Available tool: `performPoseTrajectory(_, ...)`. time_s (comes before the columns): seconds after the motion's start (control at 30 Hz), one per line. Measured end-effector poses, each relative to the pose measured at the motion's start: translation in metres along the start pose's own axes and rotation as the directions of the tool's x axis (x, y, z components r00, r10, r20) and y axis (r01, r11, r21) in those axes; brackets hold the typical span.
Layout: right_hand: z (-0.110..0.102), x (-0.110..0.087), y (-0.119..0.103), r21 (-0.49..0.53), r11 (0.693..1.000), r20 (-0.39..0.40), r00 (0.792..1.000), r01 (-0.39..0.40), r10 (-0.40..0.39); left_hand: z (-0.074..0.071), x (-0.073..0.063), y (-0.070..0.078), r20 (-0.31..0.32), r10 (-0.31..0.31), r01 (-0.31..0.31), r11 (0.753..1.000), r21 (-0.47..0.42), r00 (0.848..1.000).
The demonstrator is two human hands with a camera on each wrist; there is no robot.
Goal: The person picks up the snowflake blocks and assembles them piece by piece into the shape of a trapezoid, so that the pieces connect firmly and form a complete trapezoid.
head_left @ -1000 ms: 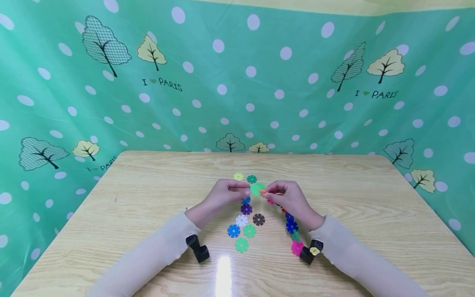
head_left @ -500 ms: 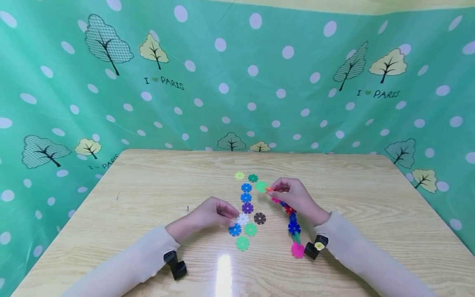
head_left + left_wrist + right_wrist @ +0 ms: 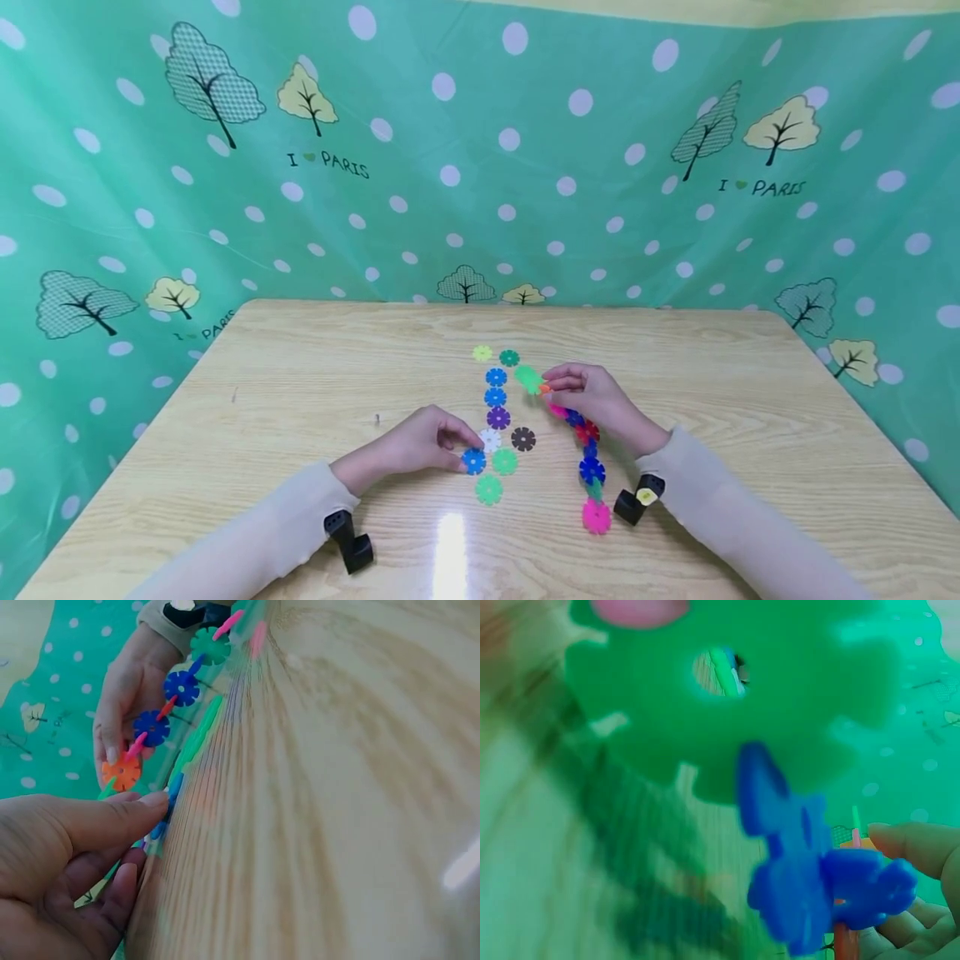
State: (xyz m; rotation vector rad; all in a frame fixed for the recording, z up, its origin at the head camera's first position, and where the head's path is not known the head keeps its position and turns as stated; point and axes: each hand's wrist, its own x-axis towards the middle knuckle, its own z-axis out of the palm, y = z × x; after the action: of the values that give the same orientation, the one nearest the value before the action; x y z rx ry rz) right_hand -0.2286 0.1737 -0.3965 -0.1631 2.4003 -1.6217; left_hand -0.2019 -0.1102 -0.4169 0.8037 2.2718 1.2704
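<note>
In the head view my left hand (image 3: pixel 420 440) is low over the table, thumb and fingers at the edges of a blue snowflake disc (image 3: pixel 473 462). The left wrist view shows that blue disc (image 3: pixel 174 796) nearly edge-on under the thumb. My right hand (image 3: pixel 592 398) pinches an orange snowflake disc (image 3: pixel 121 772) near the upper end of a chain of interlocked discs. A light green disc (image 3: pixel 528 379) tips that end. Blue and red discs follow, down to a pink disc (image 3: pixel 597 517). Close to the right wrist camera, a green chain disc (image 3: pixel 780 712) blocks much of the view.
Loose discs lie on the wooden table (image 3: pixel 300 375): a white disc (image 3: pixel 491 440) beside the left fingers, a dark brown disc (image 3: pixel 523 439), a purple disc (image 3: pixel 498 417), and several blue, green and yellow ones. A green dotted cloth (image 3: pixel 480 167) hangs behind the table.
My left hand has left the light green disc at the chain's end and moved down and left to the loose blue disc. The right hand keeps holding the chain, slightly shifted right.
</note>
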Motion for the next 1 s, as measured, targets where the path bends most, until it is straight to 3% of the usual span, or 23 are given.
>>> performPoseTrajectory(0.77, -0.006, 0.008, 0.005, 0.119, 0.99, 0.062, 0.996, -0.076, 0.069, -0.003, -0.003, -0.006, -0.027, 0.005, -0.004, 1.0, 0.029, 1.0)
performPoseTrajectory(1.0, -0.012, 0.015, 0.013, 0.275, 0.953, 0.133, 0.987, -0.128, 0.094, -0.004, -0.002, -0.007, -0.021, 0.015, -0.014, 1.0, 0.022, 1.0)
